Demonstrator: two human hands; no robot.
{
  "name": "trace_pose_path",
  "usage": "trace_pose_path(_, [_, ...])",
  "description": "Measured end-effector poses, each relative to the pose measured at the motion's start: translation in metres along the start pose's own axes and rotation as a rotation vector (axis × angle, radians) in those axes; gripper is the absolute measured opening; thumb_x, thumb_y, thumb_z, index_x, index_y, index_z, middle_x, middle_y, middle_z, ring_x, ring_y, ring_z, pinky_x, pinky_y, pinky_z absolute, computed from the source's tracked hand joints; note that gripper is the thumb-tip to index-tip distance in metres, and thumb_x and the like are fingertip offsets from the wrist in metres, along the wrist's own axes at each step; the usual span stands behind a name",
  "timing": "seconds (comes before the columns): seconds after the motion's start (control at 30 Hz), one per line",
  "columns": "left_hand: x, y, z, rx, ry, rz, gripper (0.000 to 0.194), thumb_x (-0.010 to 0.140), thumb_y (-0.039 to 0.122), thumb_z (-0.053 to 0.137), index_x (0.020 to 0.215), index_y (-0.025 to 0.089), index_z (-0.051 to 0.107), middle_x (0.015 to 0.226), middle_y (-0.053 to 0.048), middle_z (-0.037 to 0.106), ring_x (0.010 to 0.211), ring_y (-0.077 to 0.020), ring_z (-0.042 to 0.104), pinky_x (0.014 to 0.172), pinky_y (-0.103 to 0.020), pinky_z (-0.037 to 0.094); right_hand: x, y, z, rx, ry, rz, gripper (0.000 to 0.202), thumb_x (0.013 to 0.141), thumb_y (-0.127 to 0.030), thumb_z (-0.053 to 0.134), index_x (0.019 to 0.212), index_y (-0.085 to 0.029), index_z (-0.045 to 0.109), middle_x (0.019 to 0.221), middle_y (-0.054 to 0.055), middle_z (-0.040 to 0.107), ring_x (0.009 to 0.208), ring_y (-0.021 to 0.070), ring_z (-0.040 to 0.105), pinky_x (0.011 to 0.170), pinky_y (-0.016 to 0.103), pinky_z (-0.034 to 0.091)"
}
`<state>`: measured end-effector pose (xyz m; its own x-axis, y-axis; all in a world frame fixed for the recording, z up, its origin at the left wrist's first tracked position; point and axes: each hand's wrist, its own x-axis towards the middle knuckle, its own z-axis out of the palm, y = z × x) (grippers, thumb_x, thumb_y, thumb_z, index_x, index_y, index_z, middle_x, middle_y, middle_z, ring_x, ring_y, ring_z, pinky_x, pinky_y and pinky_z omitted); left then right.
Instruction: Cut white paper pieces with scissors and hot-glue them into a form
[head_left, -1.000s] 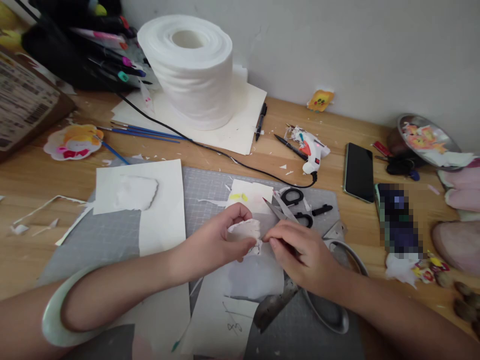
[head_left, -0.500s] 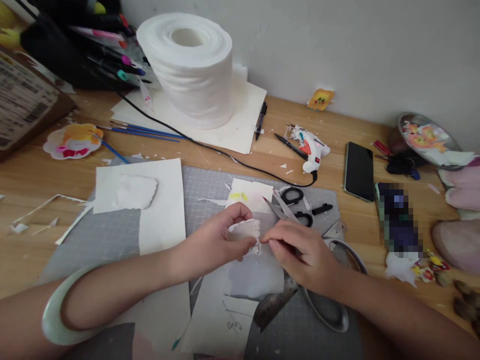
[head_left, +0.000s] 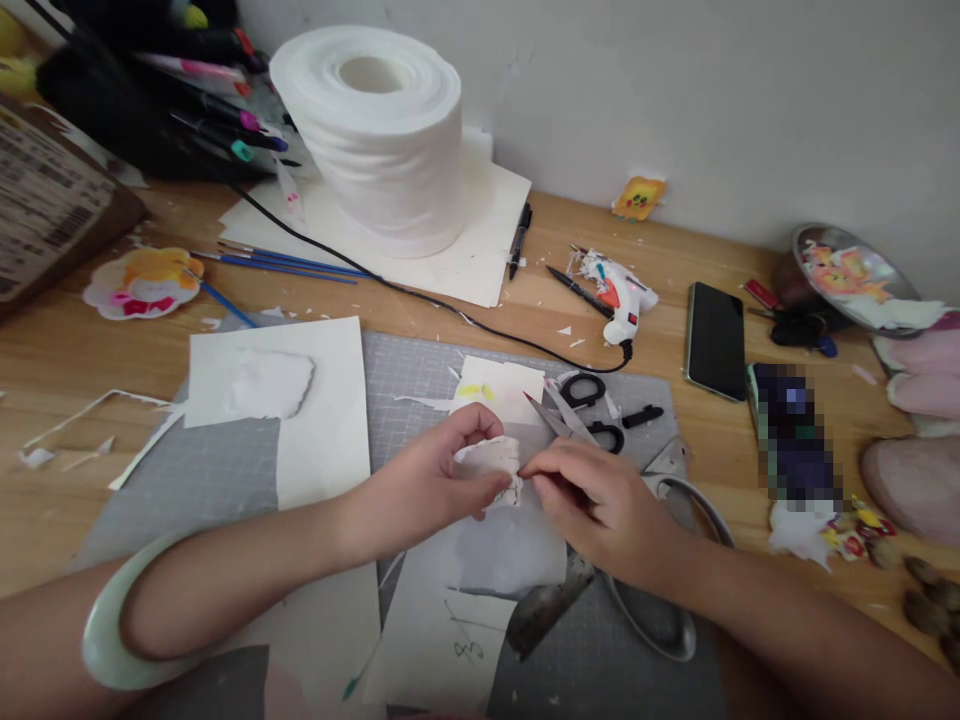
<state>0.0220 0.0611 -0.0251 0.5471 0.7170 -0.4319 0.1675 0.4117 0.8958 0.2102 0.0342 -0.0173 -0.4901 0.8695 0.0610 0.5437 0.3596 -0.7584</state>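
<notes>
My left hand (head_left: 457, 465) is closed around a small white paper piece (head_left: 491, 457) with a rough, layered edge, thumb in front and fingers behind. At that piece's right edge, the fingertips of my right hand (head_left: 592, 490) are pinched together and touch it. Whether a tiny scrap sits in that pinch is hidden. Under both hands lie white paper sheets (head_left: 442, 650), one with pen marks, on a grey cutting mat (head_left: 405, 370). Black-handled scissors (head_left: 574, 425) rest just beyond my right hand.
A glue gun (head_left: 626, 305) with a black cord lies behind the mat, near a phone (head_left: 715, 340). Large silver scissors (head_left: 682, 645) and a metal ruler (head_left: 551, 610) are beside my right forearm. A white tissue roll (head_left: 390, 170) stands at the back. A metal bowl (head_left: 802, 290) holds paper scraps.
My right fingertips have shifted slightly up and left along the paper piece's edge. My left hand keeps its hold; the rest shifts only slightly with the camera.
</notes>
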Motion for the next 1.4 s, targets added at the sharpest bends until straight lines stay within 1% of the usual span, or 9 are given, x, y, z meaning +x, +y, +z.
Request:
trace_pose_path(0.1, [-0.0007,0.0005,-0.0001,0.004,-0.016,-0.008,0.018,0.075,0.024,0.056,0.084,0.024,0.041,0.083,0.007,0.044,0.053,-0.0048,0.042,0.051,-0.020,0.045,0.0005,-0.0005,0.0003,0.001,-0.015,0.021,0.012,0.080,-0.014,0.049,0.086,-0.014,0.060,0.066,-0.001,0.053,0.054,0.0078,0.045,0.052,0.020,0.036])
trace_pose_path(0.2, [-0.0005,-0.0019,0.0003,0.001,-0.001,0.016,0.018,0.075,0.026,0.057,0.085,0.024,0.042,0.083,0.006,0.045,0.055,-0.0059,0.042,0.051,-0.020,0.046,0.0006,-0.0008,0.0005,0.011,-0.017,0.024,0.011,0.080,-0.013,0.049,0.084,-0.015,0.059,0.065,-0.002,0.051,0.053,0.0074,0.044,0.050,0.020,0.035])
trace_pose_path(0.5, [-0.0009,-0.0028,0.0007,0.010,0.003,0.011,0.018,0.075,0.027,0.056,0.086,0.024,0.041,0.081,0.006,0.046,0.055,-0.0070,0.043,0.051,-0.022,0.047,-0.0012,0.0010,-0.0003,0.021,-0.030,0.036,0.011,0.081,-0.015,0.047,0.084,-0.016,0.058,0.066,-0.001,0.052,0.055,0.0086,0.044,0.051,0.021,0.035])
trace_pose_path(0.87, [-0.0003,-0.0023,0.0008,0.008,0.000,0.012,0.017,0.076,0.026,0.056,0.084,0.024,0.040,0.080,0.007,0.043,0.055,-0.0066,0.042,0.051,-0.020,0.046,-0.0006,0.0014,0.0001,0.054,-0.003,0.037,0.011,0.081,-0.014,0.048,0.083,-0.016,0.059,0.064,-0.002,0.051,0.053,0.0079,0.043,0.051,0.021,0.035])
trace_pose_path(1.27, [-0.0009,-0.0043,0.0004,0.011,0.014,0.024,0.017,0.076,0.028,0.057,0.084,0.025,0.043,0.081,0.006,0.045,0.056,-0.0072,0.043,0.051,-0.021,0.046,-0.0016,0.0017,-0.0007,0.062,-0.004,-0.002,0.014,0.082,-0.015,0.048,0.086,-0.017,0.062,0.069,0.000,0.055,0.051,0.0076,0.044,0.049,0.020,0.037])
trace_pose_path(1.4, [-0.0002,-0.0027,0.0005,0.006,0.028,0.005,0.016,0.075,0.027,0.057,0.082,0.024,0.043,0.077,0.007,0.046,0.052,-0.0061,0.045,0.048,-0.020,0.044,-0.0028,0.0016,0.0001,0.013,0.008,-0.057,0.016,0.082,-0.014,0.047,0.089,-0.016,0.062,0.069,0.001,0.057,0.053,0.0085,0.047,0.052,0.020,0.041])
